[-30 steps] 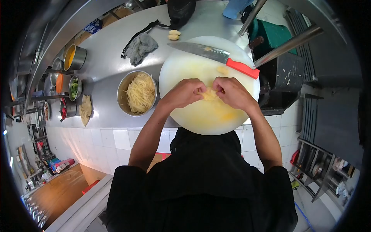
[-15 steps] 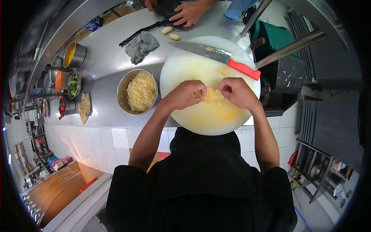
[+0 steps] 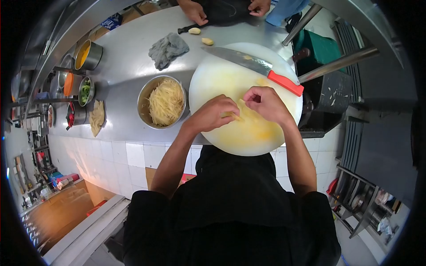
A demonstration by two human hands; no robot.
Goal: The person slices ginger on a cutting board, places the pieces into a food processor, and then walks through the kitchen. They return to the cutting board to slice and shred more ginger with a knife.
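Observation:
Over the round white cutting board [image 3: 213,80], my left hand [image 3: 216,113] is closed around some thin pale yellow slices [image 3: 235,116], whose edges stick out past the fingers. Close to its right, my right hand [image 3: 266,104] pinches a small pale yellow slice [image 3: 242,102] between thumb and fingers. A knife [image 3: 242,60] with a red handle [image 3: 285,83] lies across the far side of the board, a bit of food stuck on its blade. Left of the board stands a metal bowl [image 3: 143,111] heaped with pale yellow shreds [image 3: 165,103].
A grey cloth [image 3: 168,51] and two pale pieces [image 3: 207,41] lie on the steel table [image 3: 122,57]. Across it, another person's hands [image 3: 194,12] hold a black strapped item [image 3: 226,12]. Pots and bowls line the left end. A metal post [image 3: 339,64] slants at the right.
My left hand has gathered slices and lowered slightly; my right hand has shifted left and up. The other person's hands have spread apart, moving the black item. The view has shifted slightly.

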